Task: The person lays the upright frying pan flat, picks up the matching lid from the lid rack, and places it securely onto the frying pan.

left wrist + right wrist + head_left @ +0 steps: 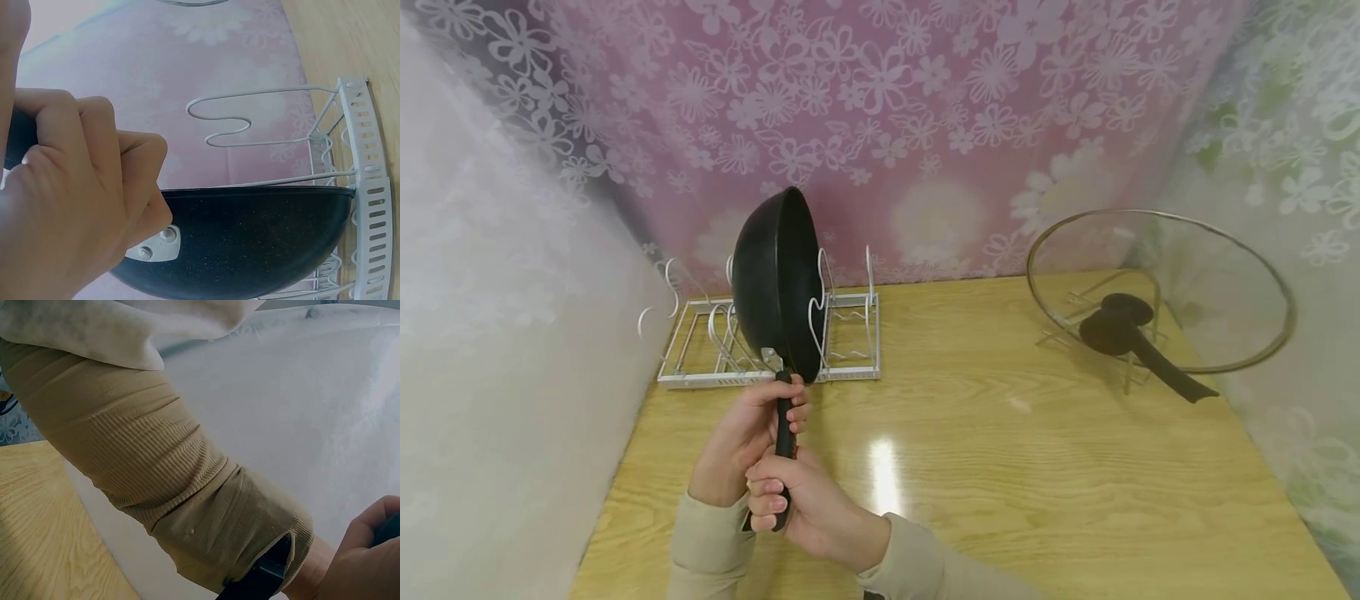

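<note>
Hands first: the left hand (741,437) is wrapped round the upper part of the black handle (784,433), close under the metal rivet plate, and the right hand (801,500) is curled round the lower end of the same handle, so the two sit stacked one above the other, nearly touching. Both forearms come in low from the near edge of the table in beige ribbed sleeves (181,481), the left sleeve crossing close in front of the right wrist's view. The handle runs almost straight up from the hands to the black pan (775,283), which is held on edge, its rim vertical and its rounded underside turned to the left. The pan stands over the front of the white wire rack (850,333), between the looped dividers; from the left wrist its rim lies just beside one wire loop, though I cannot tell whether they touch. The rack sits at the back left of the wooden table (1000,467), against the flowered pink curtain (925,125). Well apart, at the right back, a glass lid (1217,275) with a metal rim leans tilted, and through it a dark knob and a long dark handle show.
</note>
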`<state>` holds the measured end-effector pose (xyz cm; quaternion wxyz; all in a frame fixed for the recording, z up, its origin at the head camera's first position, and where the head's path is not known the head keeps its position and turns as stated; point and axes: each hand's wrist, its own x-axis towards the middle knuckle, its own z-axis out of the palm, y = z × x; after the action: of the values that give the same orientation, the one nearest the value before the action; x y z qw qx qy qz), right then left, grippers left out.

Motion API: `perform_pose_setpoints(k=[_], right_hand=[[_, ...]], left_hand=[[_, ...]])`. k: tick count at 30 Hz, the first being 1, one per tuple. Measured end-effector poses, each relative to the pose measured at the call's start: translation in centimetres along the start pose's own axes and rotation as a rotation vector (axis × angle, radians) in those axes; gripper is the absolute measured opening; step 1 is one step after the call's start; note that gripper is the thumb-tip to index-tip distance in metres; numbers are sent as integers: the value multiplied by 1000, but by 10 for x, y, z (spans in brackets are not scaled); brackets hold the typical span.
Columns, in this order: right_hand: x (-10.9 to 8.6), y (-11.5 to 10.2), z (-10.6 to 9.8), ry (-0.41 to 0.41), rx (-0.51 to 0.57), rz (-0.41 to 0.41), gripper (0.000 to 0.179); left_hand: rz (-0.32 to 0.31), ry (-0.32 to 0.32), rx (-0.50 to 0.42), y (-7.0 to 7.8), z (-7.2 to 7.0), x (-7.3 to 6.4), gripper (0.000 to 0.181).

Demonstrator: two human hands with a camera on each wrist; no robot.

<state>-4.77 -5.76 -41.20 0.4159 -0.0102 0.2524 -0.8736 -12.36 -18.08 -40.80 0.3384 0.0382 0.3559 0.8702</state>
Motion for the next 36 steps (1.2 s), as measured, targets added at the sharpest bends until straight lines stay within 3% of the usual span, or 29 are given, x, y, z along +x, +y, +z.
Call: perform_pose_setpoints(k=[7,26,36], right_hand=[[-4,1,1,-11,-1,-6,34],[-13,-1,5,-79,-25,-18,35],[-20,-1,6,-127,-20,-4,28]], left_hand=[[16,40,53,0,6,-2,27],[41,63,196,3,20,-6,23],[70,56,275,3,27,-11,18]])
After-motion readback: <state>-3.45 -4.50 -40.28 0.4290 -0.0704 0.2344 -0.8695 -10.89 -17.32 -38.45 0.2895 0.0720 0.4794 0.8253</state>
